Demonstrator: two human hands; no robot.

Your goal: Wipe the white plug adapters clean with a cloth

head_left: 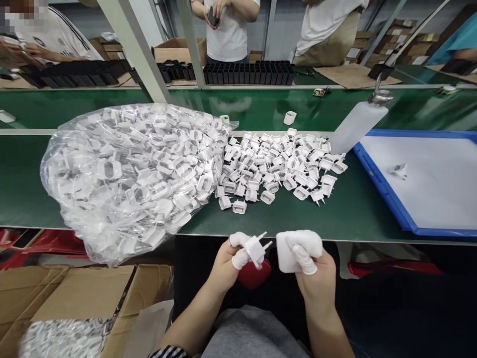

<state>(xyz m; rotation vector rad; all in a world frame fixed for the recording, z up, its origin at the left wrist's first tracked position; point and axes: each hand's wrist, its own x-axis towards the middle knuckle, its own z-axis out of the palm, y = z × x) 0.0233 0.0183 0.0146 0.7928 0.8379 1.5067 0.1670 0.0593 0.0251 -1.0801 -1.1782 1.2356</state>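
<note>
Left hand pinches plug, right hand grips cloth (below table edge).

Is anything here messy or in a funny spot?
Yes. White plug parts have spilled from the open clear bag into a loose heap on the green table. One part sits alone beyond the heap, and another lies by itself on the blue-rimmed tray. Nothing looks broken.

Tabletop across mid-frame: bag of plugs at left, loose plug pile at centre, tray at right holding one plug; bottle between pile and tray; cardboard boxes lower left.
</note>
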